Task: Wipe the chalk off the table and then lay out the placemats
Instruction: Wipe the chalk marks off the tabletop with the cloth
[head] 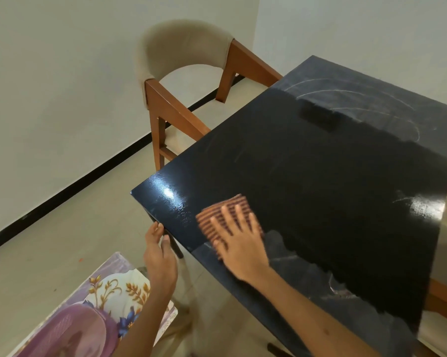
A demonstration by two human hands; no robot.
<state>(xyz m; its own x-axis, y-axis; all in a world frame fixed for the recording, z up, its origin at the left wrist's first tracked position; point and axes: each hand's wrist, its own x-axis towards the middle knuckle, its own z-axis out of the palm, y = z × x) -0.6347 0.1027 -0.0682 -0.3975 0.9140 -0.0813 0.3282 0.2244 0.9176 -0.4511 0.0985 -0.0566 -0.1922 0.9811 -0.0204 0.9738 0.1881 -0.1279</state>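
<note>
Right hand (239,243) lies flat, fingers straight and spread, pressing the striped cloth (223,217) onto the black table (320,189) near its near-left corner. Left hand (158,249) is off the top, fingers curled round the table's left edge just below that corner, apparently steadying it. Cloth is roughly square, no clear long axis, sticking out ahead and left of the right fingertips. Middle of the top looks dark and clean; remaining chalk (359,99) is arcs and haze at the far end, well beyond the cloth, plus a dull hazy band along the near edge just right of the right hand and a faint scribble near the right edge. Table's long axis runs away and to the right, so the right hand is nearer all unwiped zones; likely next sweep goes right or forward. Floral placemats (93,305) lie low at the left, off the table, below the left forearm, long axis running up-right, not yet laid out.
</note>
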